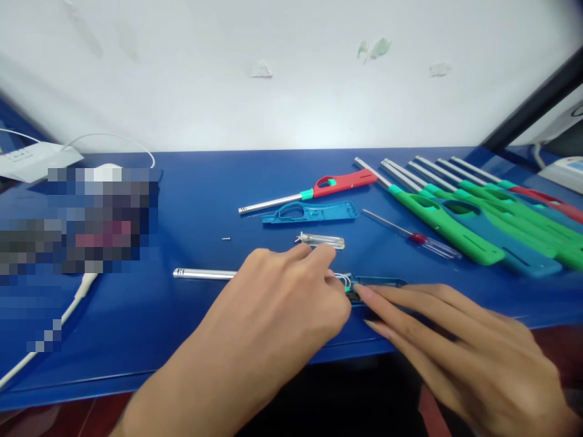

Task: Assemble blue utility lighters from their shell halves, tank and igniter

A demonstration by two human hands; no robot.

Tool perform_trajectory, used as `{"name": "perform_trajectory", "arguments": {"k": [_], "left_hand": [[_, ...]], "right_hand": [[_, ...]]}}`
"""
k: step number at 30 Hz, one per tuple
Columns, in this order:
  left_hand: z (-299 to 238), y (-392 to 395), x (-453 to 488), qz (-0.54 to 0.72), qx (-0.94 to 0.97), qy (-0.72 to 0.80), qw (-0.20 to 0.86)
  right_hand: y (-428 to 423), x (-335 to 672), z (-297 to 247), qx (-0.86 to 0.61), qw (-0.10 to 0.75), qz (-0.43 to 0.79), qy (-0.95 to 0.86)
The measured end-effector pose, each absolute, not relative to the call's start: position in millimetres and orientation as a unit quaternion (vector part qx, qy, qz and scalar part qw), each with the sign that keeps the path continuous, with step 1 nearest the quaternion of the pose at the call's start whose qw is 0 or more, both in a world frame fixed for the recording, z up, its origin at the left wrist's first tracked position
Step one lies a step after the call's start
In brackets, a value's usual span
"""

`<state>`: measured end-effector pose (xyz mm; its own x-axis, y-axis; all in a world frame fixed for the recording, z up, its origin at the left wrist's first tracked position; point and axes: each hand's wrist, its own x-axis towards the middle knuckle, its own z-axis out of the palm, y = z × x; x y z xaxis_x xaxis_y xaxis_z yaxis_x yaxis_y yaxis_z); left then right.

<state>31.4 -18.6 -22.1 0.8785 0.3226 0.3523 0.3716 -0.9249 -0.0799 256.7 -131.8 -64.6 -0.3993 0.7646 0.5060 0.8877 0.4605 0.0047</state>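
1. Head camera view: a person's bare hands work over a blue table [191, 212] against a white wall [296, 121]; as places go, I take the red lighter [344, 184], lying towards the back, as landmark.
2. Open lighter [380, 281]: nearer the person than the red lighter, by the table's front edge, a blue casing half with its silver rod pointing left. White wire [345, 279] loops inside it, beside a small green piece [348, 289].
3. Left hand [296, 291]: curled over the middle of the open lighter, knuckles up. Its fingertips are hidden, so I cannot tell what they pinch.
4. Right hand [473, 340]: fingers narrowed towards the casing, one tip touching inside it near the green piece, a lower one just beside. Whether they grip, I cannot tell.
5. Just in front of the red lighter lies a loose blue half-shell [319, 212]; nearer the person, a clear fuel tank [321, 241].
6. Left and forward of the red lighter's rod tip sits a tiny screw [226, 238].
7. Right and forward of its handle rests a screwdriver [432, 245] with a clear handle and red collar.
8. Further right, a slanting row of green, blue and red lighters [455, 224].
9. Far left, a white cable [73, 303] and a pixelated patch.
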Motion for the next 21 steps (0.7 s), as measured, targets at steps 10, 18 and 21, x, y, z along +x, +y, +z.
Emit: {"name": "perform_trajectory", "arguments": {"k": [10, 18, 21], "left_hand": [[-25, -17, 28, -0.151, -0.969, -0.180, 0.079], [-23, -11, 18, -0.116, -0.973, -0.201, 0.014], [-20, -10, 21, -0.127, -0.972, -0.196, 0.010]], "right_hand": [[-131, 258, -64, -0.511, 0.217, -0.082, -0.828], [-130, 256, -65, -0.534, 0.252, -0.044, -0.806], [-128, 256, -65, -0.534, 0.264, -0.037, -0.802]]}}
